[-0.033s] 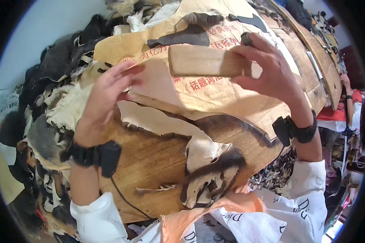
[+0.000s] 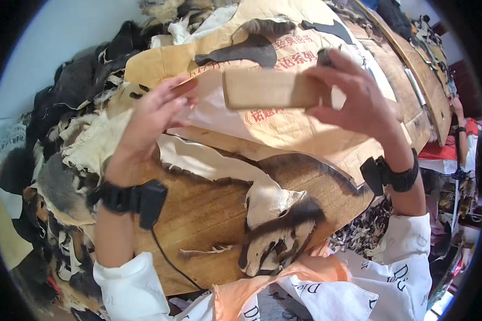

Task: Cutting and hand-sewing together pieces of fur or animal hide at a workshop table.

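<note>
A smooth, pale wooden block (image 2: 270,90) is gripped at its right end by my right hand (image 2: 356,96). The block hangs above a large tan paper sheet (image 2: 300,131) printed in red. My left hand (image 2: 155,117) pinches the sheet's near left edge and lifts it, so the paper curls up. Lying on the paper beyond the block are a dark grey, curved flat piece (image 2: 246,51) and a similar dark piece (image 2: 329,29). Just below the paper's near edge lies a pale hide strip (image 2: 209,158) with dark fur along its border.
On the wooden board (image 2: 198,214) nearer me rests a dark fur piece (image 2: 281,235) with pale skin patches. Heaped furs and hides (image 2: 64,155) crowd the left side. Small fur scraps (image 2: 361,227) lie at the right. Another person's arm (image 2: 458,115) shows at far right.
The wooden block has moved slightly down toward me, blurred by motion. My left hand has shifted a little to the right with the paper's edge, and the sheet's curl has changed.
</note>
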A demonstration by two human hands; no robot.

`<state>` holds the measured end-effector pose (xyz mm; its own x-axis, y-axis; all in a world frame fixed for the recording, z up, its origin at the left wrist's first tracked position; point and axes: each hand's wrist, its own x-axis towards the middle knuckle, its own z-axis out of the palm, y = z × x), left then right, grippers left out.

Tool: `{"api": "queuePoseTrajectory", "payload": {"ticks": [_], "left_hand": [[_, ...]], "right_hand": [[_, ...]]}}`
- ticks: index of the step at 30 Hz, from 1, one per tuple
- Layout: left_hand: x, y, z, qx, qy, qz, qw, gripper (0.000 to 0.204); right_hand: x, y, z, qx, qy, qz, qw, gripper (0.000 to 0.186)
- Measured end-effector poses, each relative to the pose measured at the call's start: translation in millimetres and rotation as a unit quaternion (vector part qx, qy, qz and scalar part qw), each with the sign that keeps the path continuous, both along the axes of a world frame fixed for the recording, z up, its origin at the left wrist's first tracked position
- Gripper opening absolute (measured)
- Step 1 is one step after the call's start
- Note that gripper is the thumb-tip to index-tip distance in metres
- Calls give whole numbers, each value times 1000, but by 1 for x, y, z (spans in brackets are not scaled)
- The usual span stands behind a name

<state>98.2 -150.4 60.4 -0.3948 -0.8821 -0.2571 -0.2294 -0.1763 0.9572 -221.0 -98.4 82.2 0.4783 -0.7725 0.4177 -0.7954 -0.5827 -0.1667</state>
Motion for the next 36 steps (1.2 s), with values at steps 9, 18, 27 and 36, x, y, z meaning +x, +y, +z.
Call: {"api": "queuePoseTrajectory", "payload": {"ticks": [9, 18, 27, 36], "left_hand": [[-38, -29, -38, 2, -23, -93, 995, 76], [-15, 30, -19, -308, -157, -115, 931, 20], [-17, 39, -49, -324, -124, -138, 928, 23], [-17, 40, -66, -261, -85, -115, 955, 25]], "right_hand": [[2, -9, -38, 194, 52, -49, 978, 48], [-8, -1, -43, 140, -18, -47, 989, 38], [91, 53, -43, 210, -264, -77, 938, 16], [107, 46, -80, 207, -176, -25, 962, 6]]}}
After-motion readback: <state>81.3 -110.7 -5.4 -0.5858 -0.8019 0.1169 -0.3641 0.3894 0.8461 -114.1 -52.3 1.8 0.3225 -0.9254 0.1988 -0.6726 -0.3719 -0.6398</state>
